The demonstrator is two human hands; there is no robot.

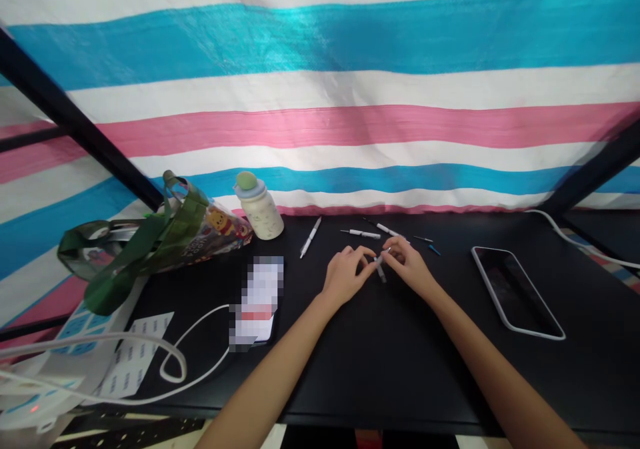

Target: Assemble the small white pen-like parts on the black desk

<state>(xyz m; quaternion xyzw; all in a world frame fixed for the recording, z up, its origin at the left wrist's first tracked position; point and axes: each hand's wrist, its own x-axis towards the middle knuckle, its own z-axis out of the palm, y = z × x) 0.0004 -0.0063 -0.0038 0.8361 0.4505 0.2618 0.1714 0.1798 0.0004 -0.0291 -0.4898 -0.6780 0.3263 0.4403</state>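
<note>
My left hand [346, 273] and my right hand [409, 266] meet over the middle of the black table, fingertips pinched close together. Between them is a small whitish pen part [381, 272], angled down toward me; its exact shape is too small to make out. Just beyond my fingers lie a white pen piece with a thin tip [362, 233] and another white pen piece [386, 229] with a dark end. A whole white pen [311, 237] rests farther left. Right of my right hand are a thin dark refill-like piece [423, 239] and a small blue piece [435, 249].
A phone [255, 302] with a lit, blurred screen and white cable lies left; a dark-screened phone in a white case [517, 292] lies right. A cream bottle [262, 214] and a green-handled bag [195, 232] stand at the back left. A striped sheet [350, 129] hangs behind the table [380, 369].
</note>
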